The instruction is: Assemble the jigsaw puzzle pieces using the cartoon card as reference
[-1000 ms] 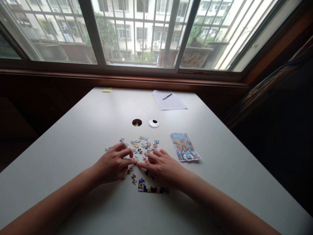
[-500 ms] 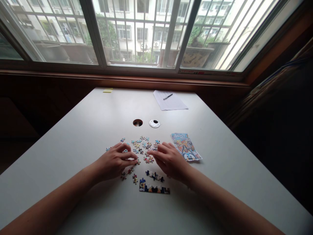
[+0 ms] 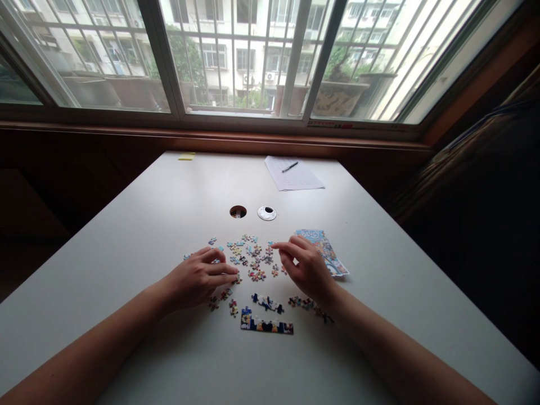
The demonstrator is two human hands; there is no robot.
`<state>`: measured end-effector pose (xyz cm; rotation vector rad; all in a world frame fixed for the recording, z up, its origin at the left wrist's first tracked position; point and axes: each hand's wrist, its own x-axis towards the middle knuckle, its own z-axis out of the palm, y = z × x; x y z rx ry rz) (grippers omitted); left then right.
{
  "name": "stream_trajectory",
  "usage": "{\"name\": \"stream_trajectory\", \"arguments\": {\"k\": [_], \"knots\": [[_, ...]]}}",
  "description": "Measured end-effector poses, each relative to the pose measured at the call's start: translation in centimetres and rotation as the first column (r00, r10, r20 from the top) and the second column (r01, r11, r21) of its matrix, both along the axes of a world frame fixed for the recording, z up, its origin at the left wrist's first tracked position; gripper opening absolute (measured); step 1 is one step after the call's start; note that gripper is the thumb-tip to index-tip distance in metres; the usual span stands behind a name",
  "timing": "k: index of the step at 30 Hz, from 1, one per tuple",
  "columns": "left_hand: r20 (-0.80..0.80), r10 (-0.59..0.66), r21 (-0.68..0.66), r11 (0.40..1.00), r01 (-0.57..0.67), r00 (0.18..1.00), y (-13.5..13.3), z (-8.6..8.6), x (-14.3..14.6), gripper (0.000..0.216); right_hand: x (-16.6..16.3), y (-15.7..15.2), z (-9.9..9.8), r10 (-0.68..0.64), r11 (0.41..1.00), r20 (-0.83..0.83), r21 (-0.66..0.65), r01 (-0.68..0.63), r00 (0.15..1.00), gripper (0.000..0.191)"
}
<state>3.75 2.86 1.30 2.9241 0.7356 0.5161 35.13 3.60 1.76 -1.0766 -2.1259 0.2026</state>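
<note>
Loose jigsaw puzzle pieces [image 3: 256, 251] are scattered over the middle of the table. At their left side rests my left hand [image 3: 201, 275], open, its fingers stretched over some pieces and its thumb hidden. My right hand [image 3: 306, 261] is open above the right edge of the scatter, index finger extended close to a piece [image 3: 270, 246]; whether it touches is unclear. Nearer to me lies a joined strip of dark border pieces [image 3: 266, 325], with a shorter joined section [image 3: 267, 304] just beyond it. More pieces [image 3: 304, 304] lie beside my right wrist, partly covered by it.
A printed picture sheet [image 3: 327, 247] lies partly under my right hand. Farther off are a round hole [image 3: 238, 212] in the white table [image 3: 139, 225], its cover [image 3: 266, 213], papers [image 3: 295, 177] with a pen [image 3: 289, 167], and yellow sticky notes [image 3: 186, 156] before the window.
My right hand has moved right and away from me, uncovering pieces near its wrist and covering more of the picture sheet. My left hand has barely moved.
</note>
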Motion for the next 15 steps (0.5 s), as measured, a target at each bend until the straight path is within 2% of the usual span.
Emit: {"name": "stream_trajectory", "arguments": {"k": [15], "knots": [[-0.069,-0.014,0.020,1.000,0.016,0.997,0.15,-0.15,-0.13,0.045,0.83,0.50,1.00,-0.054,0.998,0.029,-0.023,0.055,0.998,0.027]]}}
